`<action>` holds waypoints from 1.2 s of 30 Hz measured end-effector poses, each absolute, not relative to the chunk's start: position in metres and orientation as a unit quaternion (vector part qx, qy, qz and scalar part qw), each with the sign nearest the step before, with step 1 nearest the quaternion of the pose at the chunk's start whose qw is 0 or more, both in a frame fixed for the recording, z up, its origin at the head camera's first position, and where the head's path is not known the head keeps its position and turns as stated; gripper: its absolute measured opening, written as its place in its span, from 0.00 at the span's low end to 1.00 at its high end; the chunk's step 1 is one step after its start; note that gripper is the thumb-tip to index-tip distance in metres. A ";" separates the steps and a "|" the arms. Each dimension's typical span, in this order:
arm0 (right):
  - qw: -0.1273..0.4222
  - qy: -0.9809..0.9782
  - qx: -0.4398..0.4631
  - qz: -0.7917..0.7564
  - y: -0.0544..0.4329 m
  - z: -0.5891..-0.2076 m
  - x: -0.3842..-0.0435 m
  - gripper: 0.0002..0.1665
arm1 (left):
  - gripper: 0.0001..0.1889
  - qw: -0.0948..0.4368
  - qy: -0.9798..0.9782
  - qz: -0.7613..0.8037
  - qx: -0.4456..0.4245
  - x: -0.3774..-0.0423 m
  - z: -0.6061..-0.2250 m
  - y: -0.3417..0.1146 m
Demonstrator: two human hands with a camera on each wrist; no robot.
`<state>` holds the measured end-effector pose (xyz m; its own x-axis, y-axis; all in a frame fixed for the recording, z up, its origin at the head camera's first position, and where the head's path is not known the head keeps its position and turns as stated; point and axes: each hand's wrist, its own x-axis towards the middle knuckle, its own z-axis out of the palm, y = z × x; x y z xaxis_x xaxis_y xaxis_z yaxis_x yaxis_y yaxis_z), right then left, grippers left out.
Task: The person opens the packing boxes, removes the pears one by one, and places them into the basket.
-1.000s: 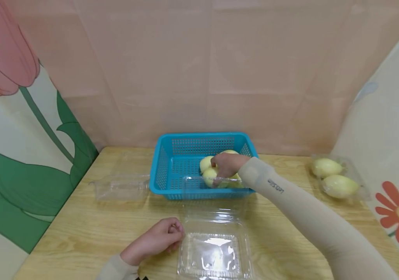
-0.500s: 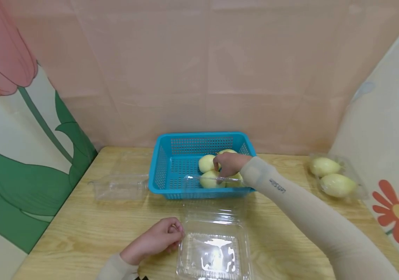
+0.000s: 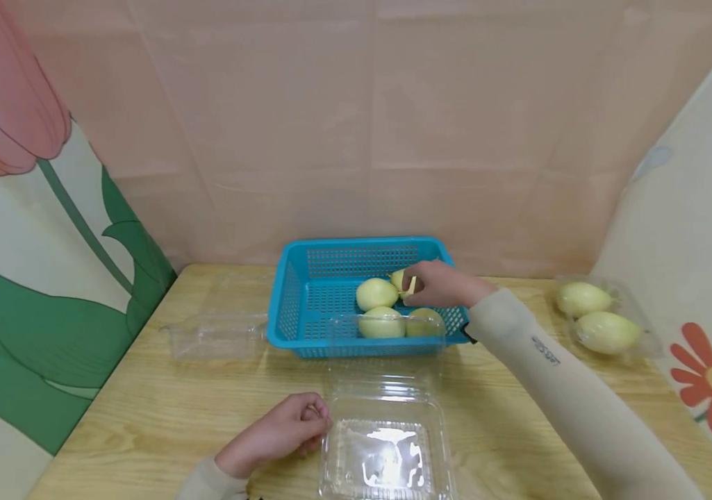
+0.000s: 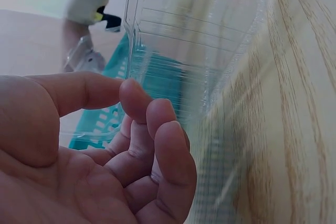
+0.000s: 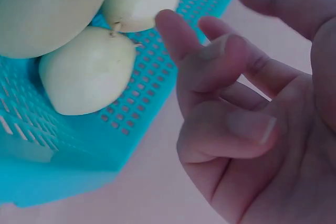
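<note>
Over the right end of a blue basket (image 3: 305, 340), my right hand (image 3: 443, 283) hovers with loosely bent fingers and holds nothing. Several smooth, pale yellow-green fruits, like small melons (image 3: 376, 294), lie at the basket's right side; short stems show on two of them (image 5: 89, 72) in the right wrist view. My left hand (image 3: 287, 427) stays at the left rim of an opened clear plastic clamshell container (image 3: 387, 451). There its thumb and index finger (image 4: 135, 100) pinch together at the rim. The raised lid (image 3: 387, 347) overlaps the basket's front in the head view.
A clear clamshell (image 3: 218, 333) stands left of the basket. At the far right, a clear pack (image 3: 627, 305) holds two similar fruits. A pink sheet (image 3: 356, 139) hangs behind the wooden table (image 3: 143, 417), with painted panels at both sides.
My right hand has lifted off the fruits and moved right, toward the basket's right rim, uncovering more of them. The left hand has stayed at the container's rim.
</note>
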<state>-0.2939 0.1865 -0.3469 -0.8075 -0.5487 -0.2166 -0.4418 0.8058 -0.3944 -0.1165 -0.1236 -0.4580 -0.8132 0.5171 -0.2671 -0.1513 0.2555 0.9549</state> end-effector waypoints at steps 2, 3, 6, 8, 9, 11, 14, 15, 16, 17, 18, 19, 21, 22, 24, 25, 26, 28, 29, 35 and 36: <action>0.138 0.932 -0.279 -0.187 0.191 -0.343 -0.286 0.13 | 0.05 0.280 0.740 0.598 0.125 -0.116 -0.458 -0.124; 0.126 0.930 -0.285 -0.197 0.193 -0.341 -0.282 0.11 | 0.05 0.280 0.739 0.599 0.127 -0.116 -0.458 -0.124; 0.089 0.922 -0.298 -0.229 0.199 -0.338 -0.269 0.07 | 0.06 0.278 0.737 0.603 0.131 -0.116 -0.458 -0.123; 0.070 0.920 -0.295 -0.247 0.202 -0.336 -0.259 0.09 | 0.05 0.277 0.735 0.604 0.133 -0.115 -0.459 -0.122; 0.064 0.919 -0.294 -0.254 0.203 -0.336 -0.253 0.10 | 0.05 0.277 0.735 0.604 0.134 -0.115 -0.459 -0.122; 0.052 0.917 -0.292 -0.267 0.205 -0.335 -0.242 0.12 | 0.05 0.277 0.734 0.605 0.135 -0.115 -0.459 -0.122; 0.037 0.919 -0.286 -0.269 0.206 -0.336 -0.227 0.13 | 0.05 0.277 0.733 0.606 0.135 -0.114 -0.459 -0.122; 0.034 0.921 -0.283 -0.265 0.207 -0.337 -0.223 0.13 | 0.05 0.277 0.733 0.606 0.135 -0.114 -0.458 -0.122; 0.030 0.922 -0.283 -0.262 0.207 -0.338 -0.219 0.14 | 0.06 0.278 0.733 0.606 0.134 -0.114 -0.458 -0.122; 0.027 0.924 -0.281 -0.257 0.208 -0.339 -0.216 0.14 | 0.06 0.278 0.733 0.606 0.133 -0.114 -0.458 -0.122; 0.025 0.926 -0.279 -0.252 0.209 -0.340 -0.213 0.14 | 0.06 0.278 0.733 0.606 0.132 -0.114 -0.457 -0.122; 0.023 0.928 -0.278 -0.248 0.210 -0.341 -0.210 0.14 | 0.06 0.278 0.733 0.606 0.132 -0.114 -0.457 -0.123; 0.024 0.931 -0.273 -0.241 0.212 -0.343 -0.205 0.14 | 0.06 0.278 0.734 0.606 0.131 -0.114 -0.456 -0.123; 0.022 0.932 -0.273 -0.236 0.213 -0.344 -0.203 0.14 | 0.06 0.279 0.734 0.606 0.131 -0.114 -0.456 -0.122; 0.020 0.936 -0.266 -0.230 0.216 -0.347 -0.201 0.11 | 0.06 0.279 0.734 0.606 0.130 -0.114 -0.457 -0.122; 0.016 0.936 -0.265 -0.231 0.217 -0.348 -0.199 0.10 | 0.06 0.279 0.733 0.607 0.130 -0.114 -0.457 -0.122; 0.011 0.937 -0.263 -0.230 0.219 -0.350 -0.198 0.09 | 0.06 0.279 0.732 0.607 0.130 -0.114 -0.457 -0.122; -0.001 0.937 -0.262 -0.231 0.221 -0.352 -0.197 0.08 | 0.06 0.278 0.732 0.609 0.130 -0.114 -0.457 -0.121; -0.005 0.937 -0.259 -0.233 0.222 -0.352 -0.196 0.07 | 0.06 0.277 0.731 0.610 0.129 -0.114 -0.457 -0.121; -0.018 0.940 -0.246 -0.237 0.224 -0.354 -0.192 0.06 | 0.07 0.275 0.728 0.614 0.132 -0.114 -0.457 -0.118; -0.019 0.940 -0.244 -0.238 0.225 -0.354 -0.191 0.06 | 0.07 0.275 0.727 0.615 0.133 -0.114 -0.457 -0.117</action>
<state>-0.1914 0.2247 -0.3537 -0.8803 -0.4496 0.1514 -0.4676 0.7682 -0.4374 -0.1139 -0.1172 -0.4572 -0.8133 0.5315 -0.2366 -0.1457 0.2076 0.9673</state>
